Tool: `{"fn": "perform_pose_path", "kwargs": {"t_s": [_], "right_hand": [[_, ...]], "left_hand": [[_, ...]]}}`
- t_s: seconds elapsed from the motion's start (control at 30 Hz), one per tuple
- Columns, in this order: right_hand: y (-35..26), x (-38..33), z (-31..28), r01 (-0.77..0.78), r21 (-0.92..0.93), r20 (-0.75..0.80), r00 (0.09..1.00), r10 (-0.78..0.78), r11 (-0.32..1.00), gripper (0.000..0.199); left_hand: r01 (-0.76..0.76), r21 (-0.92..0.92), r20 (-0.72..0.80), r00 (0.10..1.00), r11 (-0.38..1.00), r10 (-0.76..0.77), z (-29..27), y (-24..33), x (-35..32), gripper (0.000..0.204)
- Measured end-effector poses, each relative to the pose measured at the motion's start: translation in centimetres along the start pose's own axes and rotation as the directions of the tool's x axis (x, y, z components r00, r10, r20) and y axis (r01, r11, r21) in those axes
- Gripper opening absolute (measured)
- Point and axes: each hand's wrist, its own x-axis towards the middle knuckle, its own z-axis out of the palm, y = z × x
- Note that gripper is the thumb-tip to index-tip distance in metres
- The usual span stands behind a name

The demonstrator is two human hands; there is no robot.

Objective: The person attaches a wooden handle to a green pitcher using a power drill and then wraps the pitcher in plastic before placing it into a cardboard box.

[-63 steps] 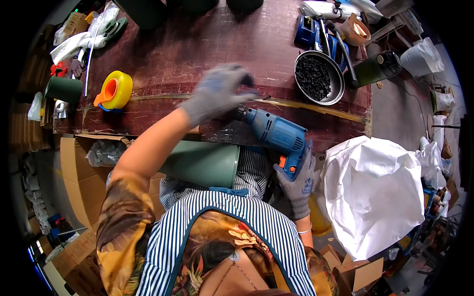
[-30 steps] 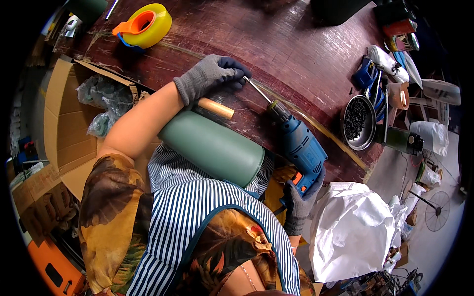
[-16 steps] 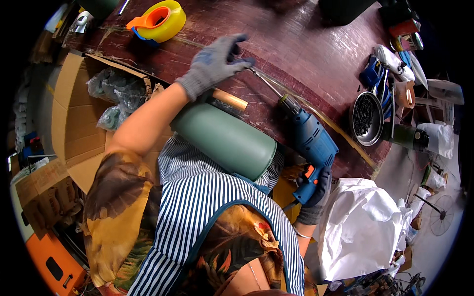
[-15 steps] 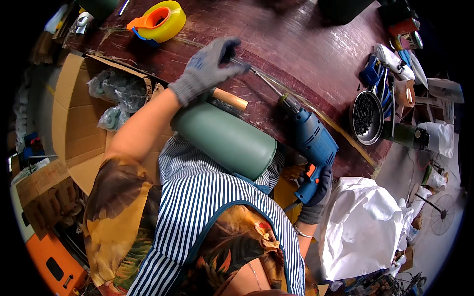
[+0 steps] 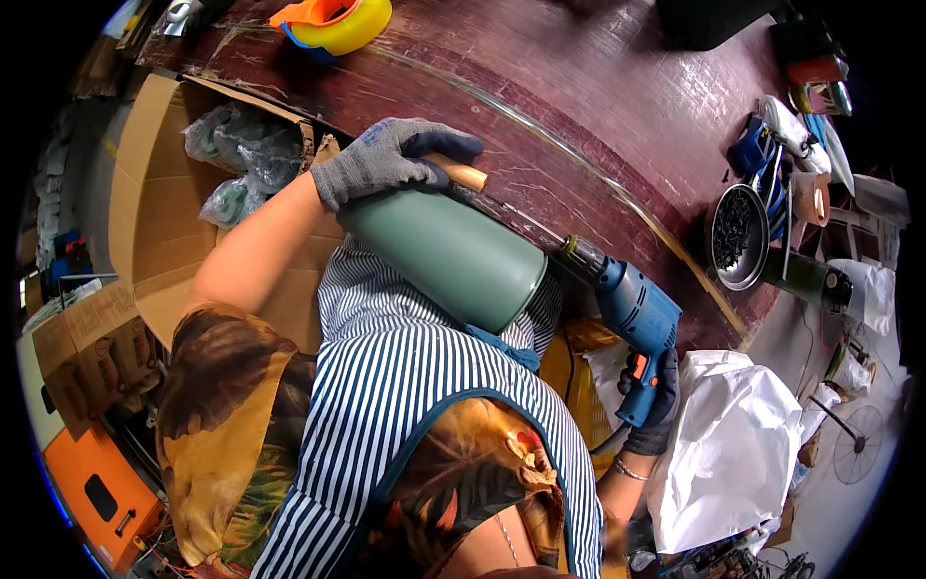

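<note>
A dark green cylinder [image 5: 444, 251] lies tilted across my lap, with a light wooden handle [image 5: 461, 172] along its far side. My left hand [image 5: 391, 159], in a grey glove with dark fingers, rests on the cylinder's left end. Its fingers and thumb close around the wooden handle, whose right end sticks out. My right hand [image 5: 658, 405], also gloved, grips a blue power drill [image 5: 637, 307] with an orange trigger. The drill's long thin bit [image 5: 529, 222] points up and left, close beside the cylinder's far edge; its tip is hard to make out.
A dark red worktable [image 5: 579, 125] spreads ahead, with a yellow tape roll [image 5: 362, 27] at far left. A metal bowl of dark screws [image 5: 739, 236] sits at right. An open cardboard box [image 5: 159, 193] stands left; a white sack [image 5: 728, 444] lies right.
My left hand has left the drill bit's tip and come back down onto the wooden handle. The drill has shifted slightly right and down, and the view has moved.
</note>
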Motion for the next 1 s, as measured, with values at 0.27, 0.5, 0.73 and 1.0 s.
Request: {"fn": "perform_pose_path", "kwargs": {"t_s": [0.27, 0.5, 0.73, 1.0], "right_hand": [[-0.1, 0.2, 0.3, -0.031, 0.010, 0.016, 0.999, 0.031, 0.999, 0.038], [-0.8, 0.8, 6.1, -0.044, -0.031, 0.013, 0.999, 0.044, 0.999, 0.040], [-3.8, 2.0, 7.8, -0.379, 0.083, 0.084, 0.924, 0.372, 0.922, 0.058], [-3.8, 2.2, 8.2, -0.325, 0.112, 0.014, 0.946, 0.325, 0.939, 0.049]], "left_hand": [[0.050, 0.055, 0.051, 0.997, 0.997, -0.053, -0.6, 0.5, 0.3, 0.055], [0.003, 0.174, 0.097, 0.995, 0.985, -0.020, -0.4, 0.8, 1.6, 0.049], [0.127, 0.046, 0.024, 0.992, 0.991, -0.128, 0.1, 0.9, 1.5, 0.041], [0.114, 0.142, 0.007, 0.993, 0.983, -0.116, 0.2, 0.4, 1.8, 0.038]]}}
